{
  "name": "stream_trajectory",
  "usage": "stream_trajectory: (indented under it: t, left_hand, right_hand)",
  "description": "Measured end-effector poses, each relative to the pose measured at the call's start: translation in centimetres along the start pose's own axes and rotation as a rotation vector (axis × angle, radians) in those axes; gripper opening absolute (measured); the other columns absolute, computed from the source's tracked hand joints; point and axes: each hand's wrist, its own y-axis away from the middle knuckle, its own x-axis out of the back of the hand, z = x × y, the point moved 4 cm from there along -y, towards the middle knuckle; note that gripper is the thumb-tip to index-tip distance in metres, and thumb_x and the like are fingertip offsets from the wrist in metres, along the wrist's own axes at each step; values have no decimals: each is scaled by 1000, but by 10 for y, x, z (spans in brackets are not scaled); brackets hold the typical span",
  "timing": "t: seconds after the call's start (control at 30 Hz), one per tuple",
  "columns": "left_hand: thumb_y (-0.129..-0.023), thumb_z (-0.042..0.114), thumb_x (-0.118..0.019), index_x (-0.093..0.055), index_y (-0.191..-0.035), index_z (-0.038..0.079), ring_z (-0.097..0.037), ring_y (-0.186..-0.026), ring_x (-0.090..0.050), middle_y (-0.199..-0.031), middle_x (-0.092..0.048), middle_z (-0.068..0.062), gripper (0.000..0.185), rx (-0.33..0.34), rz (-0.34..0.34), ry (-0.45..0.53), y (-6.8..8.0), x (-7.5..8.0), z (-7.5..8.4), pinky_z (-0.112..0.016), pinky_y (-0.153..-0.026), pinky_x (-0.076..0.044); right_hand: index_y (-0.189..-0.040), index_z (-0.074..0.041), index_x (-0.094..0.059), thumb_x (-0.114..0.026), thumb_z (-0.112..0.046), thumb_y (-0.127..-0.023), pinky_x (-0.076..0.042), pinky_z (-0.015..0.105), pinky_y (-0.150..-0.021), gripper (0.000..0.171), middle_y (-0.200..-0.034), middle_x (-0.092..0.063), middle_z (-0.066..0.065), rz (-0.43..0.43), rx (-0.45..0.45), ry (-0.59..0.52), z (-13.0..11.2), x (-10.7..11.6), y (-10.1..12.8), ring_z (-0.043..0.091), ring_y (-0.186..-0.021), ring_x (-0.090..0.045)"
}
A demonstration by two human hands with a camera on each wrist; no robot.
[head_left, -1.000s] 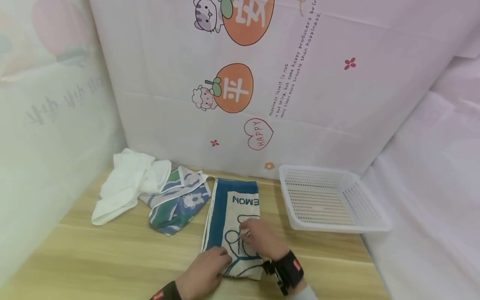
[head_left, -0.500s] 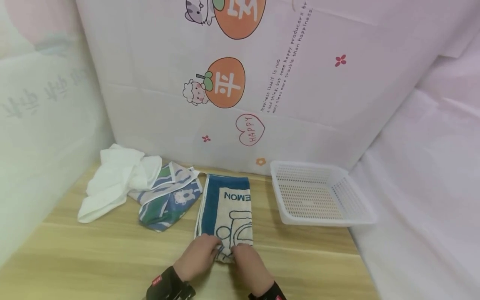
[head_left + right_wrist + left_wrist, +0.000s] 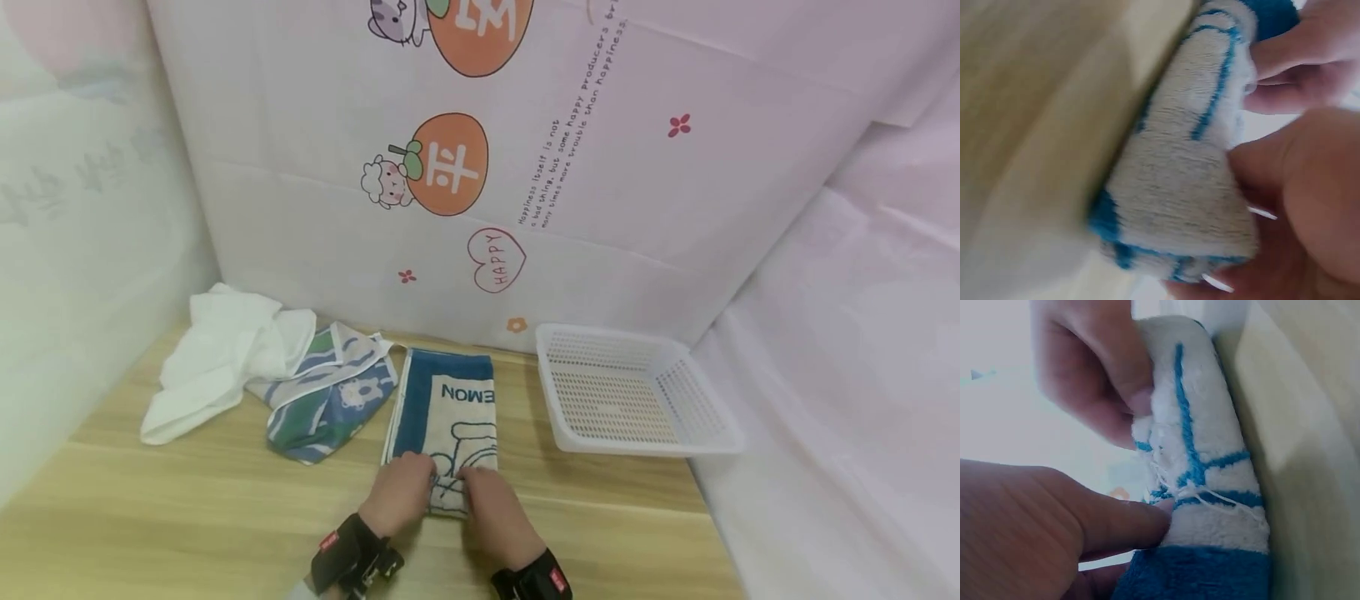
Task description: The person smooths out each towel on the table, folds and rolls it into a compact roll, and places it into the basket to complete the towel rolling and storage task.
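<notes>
A blue and cream towel (image 3: 461, 425), printed with the letters EMON, lies folded into a strip on the table. Its near end is turned up in a thick roll (image 3: 1204, 425). My left hand (image 3: 401, 492) pinches the left side of that end, thumb pressed against the cloth in the left wrist view. On the other side my right hand (image 3: 495, 504) grips the right end, its thumb on top; the right wrist view shows the cream end of the roll (image 3: 1179, 181) beside it. The fingers beneath the towel are partly hidden.
A white plastic basket (image 3: 558, 417) stands at the back right. At the back left, a crumpled white cloth (image 3: 225, 350) overlaps a blue, green and white patterned cloth (image 3: 337, 400). A printed sheet (image 3: 585, 250) hangs behind the wooden table (image 3: 195, 500).
The right hand has come off the top of the towel to its near end beside the left hand. That near end has been turned up and away, shortening the towel. The view has shifted slightly.
</notes>
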Motion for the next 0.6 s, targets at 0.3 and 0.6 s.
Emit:
stream_trajectory:
  t: [0.3, 0.6]
  left_hand:
    - [-87, 7, -70, -68, -84, 8, -21, -73, -57, -80, -63, -4, 4, 51, -71, 62, -12, 5, -12, -40, -60, -50]
    - [-78, 23, -85, -63, -71, 14, -12, -59, -51, -66, -58, 5, 25, -125, 3, 26, -12, 19, 1, -30, -51, -41]
  right_hand:
    - [-112, 0, -71, -71, 3, -87, -56, 33, -79, 25, -103, -67, 11, -48, 18, 157, -23, 4, -4, 22, -93, -64]
    - [-85, -7, -64, -70, 1, -85, -47, 28, -57, 10, -73, -60, 3, -70, -19, 210, -14, 2, -23, 14, -67, -55]
